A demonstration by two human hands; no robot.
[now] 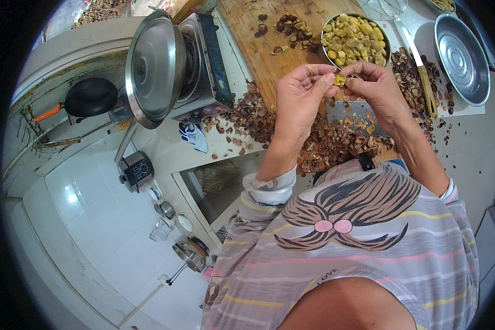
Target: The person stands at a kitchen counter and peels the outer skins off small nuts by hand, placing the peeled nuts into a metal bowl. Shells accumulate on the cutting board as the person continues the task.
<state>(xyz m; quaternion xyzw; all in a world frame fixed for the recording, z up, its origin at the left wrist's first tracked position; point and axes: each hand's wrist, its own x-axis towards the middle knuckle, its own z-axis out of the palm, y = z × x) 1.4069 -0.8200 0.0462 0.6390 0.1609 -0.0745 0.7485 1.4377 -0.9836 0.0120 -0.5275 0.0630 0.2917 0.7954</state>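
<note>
Both hands meet above the wooden cutting board (247,37), just in front of a metal bowl heaped with peeled yellow chestnuts (354,39). Between the fingertips is a yellow chestnut piece (339,80). My left hand (307,93) pinches it from the left with thumb and fingers; my right hand (373,90) holds its other side, with a dark bit of shell or skin at the fingers. Beneath the hands, a cleaver's wide blade (350,113) lies flat, strewn with skin scraps. Brown chestnut shells (255,117) are piled around it. Several dark chestnuts (293,29) lie farther back on the board.
A gas stove (206,62) stands left, with a metal wok lid or pan (154,70) tilted on it. A blue and white glove (194,136) lies near the counter's edge. To the right are a wire skimmer with a wooden handle (427,90) and a metal basin (462,60).
</note>
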